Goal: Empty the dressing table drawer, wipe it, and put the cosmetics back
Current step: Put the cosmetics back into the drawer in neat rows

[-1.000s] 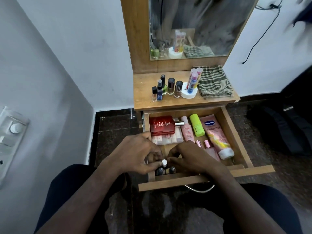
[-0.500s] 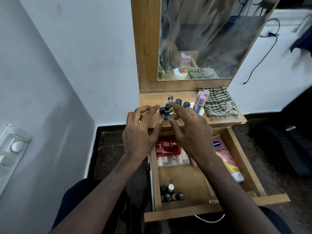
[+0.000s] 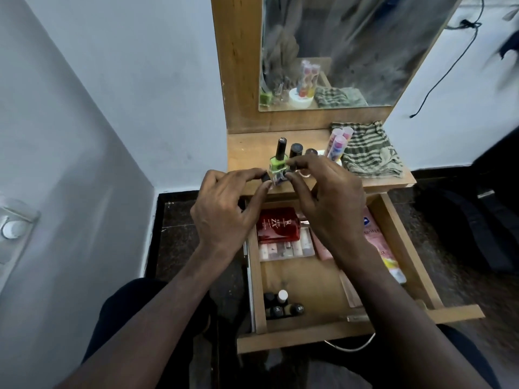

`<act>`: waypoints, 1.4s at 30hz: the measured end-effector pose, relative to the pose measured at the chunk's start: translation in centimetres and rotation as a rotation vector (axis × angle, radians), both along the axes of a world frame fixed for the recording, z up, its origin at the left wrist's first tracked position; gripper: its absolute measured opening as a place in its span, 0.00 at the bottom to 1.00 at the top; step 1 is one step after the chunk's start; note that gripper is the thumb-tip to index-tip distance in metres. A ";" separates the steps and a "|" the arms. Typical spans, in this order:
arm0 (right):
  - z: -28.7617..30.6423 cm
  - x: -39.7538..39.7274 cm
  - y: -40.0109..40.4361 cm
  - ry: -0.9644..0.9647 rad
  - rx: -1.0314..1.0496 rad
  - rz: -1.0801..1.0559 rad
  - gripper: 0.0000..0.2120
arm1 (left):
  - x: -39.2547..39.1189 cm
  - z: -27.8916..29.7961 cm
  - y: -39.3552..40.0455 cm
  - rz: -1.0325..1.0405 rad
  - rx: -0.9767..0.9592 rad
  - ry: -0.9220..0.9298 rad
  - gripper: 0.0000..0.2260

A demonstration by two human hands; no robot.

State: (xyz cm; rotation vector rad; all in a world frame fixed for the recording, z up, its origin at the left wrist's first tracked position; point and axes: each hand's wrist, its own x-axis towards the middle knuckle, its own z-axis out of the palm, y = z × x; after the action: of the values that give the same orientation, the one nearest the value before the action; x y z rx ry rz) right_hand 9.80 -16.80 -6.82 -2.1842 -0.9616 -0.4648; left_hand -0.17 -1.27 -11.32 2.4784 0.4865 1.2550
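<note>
The person's left hand (image 3: pixel 224 211) and right hand (image 3: pixel 331 203) meet over the front edge of the bench (image 3: pixel 247 153), each pinching a small bottle between thumb and fingertips. The left grip is closed on a small dark-capped bottle (image 3: pixel 265 177); the right grip is closed on a second small bottle (image 3: pixel 288 173) just at 3 o'clock of it. Both sit low against the bench top, touching or nearly so, directly in front of a green nail polish (image 3: pixel 278 161) that stands upright with two more dark-capped bottles (image 3: pixel 296 150) at its 2 o'clock.

The drawer (image 3: pixel 309 336) hangs open below. It is far from emptied: a red box (image 3: pixel 278 224) lies at its 11 o'clock corner, a pink tube (image 3: pixel 379 242) along the 3 o'clock side, and a cluster of small bottles (image 3: pixel 283 304) stands at the 7 o'clock corner.

These little bottles are likely glass: light, rigid, smooth and breakable, and top-heavy enough to tip if nudged. A pinch across the cap or shoulders suits them, set down straight and released only once the base is flat. Crowding them beside the green one risks knocking the row over.

A striped cloth (image 3: pixel 368 153) lies at the bench's 3 o'clock end, beside a pot of coloured tubes (image 3: pixel 337 143).
</note>
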 end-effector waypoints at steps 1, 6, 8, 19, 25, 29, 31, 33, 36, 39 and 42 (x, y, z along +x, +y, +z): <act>0.4 -0.4 -0.9 0.010 -0.005 0.001 0.10 | -0.6 0.2 -0.1 -0.030 -0.020 0.002 0.13; 0.1 -3.2 -6.7 0.120 -0.289 -0.037 0.09 | -4.2 0.1 -1.0 -0.216 -0.190 0.237 0.13; -1.0 -3.7 -8.0 0.191 -0.444 -0.024 0.09 | -5.1 -0.1 -1.4 -0.252 -0.225 0.359 0.12; -2.9 -5.5 -8.9 0.332 -0.692 0.245 0.09 | -5.5 -1.0 -3.9 -0.370 -0.189 0.666 0.12; -3.2 -4.0 -9.7 0.430 -0.551 0.256 0.11 | -4.8 -0.9 -4.5 -0.403 -0.181 0.718 0.11; -3.4 -2.9 -10.2 0.422 -0.443 0.165 0.10 | -4.5 -1.0 -5.0 -0.419 -0.164 0.761 0.12; -3.6 -2.7 -10.3 0.404 -0.471 0.158 0.08 | -4.5 -1.0 -5.0 -0.416 -0.142 0.784 0.13; -3.8 -2.6 -10.3 0.382 -0.519 0.156 0.08 | -4.5 -1.0 -5.0 -0.414 -0.119 0.802 0.13; -4.1 -2.5 -10.2 0.353 -0.556 0.141 0.10 | -4.4 -1.1 -4.8 -0.424 -0.106 0.827 0.14; -4.3 -2.4 -10.3 0.339 -0.562 0.138 0.10 | -4.4 -1.0 -4.7 -0.423 -0.110 0.846 0.14; -4.3 -2.3 -10.2 0.336 -0.558 0.125 0.10 | -4.5 -1.0 -4.4 -0.434 -0.129 0.850 0.14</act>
State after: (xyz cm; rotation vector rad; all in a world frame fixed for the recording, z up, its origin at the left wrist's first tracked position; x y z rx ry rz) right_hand 7.52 -27.04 -11.11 -2.5519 -1.1196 0.2631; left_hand -4.69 -5.71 -12.33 2.6974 0.1727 -0.0251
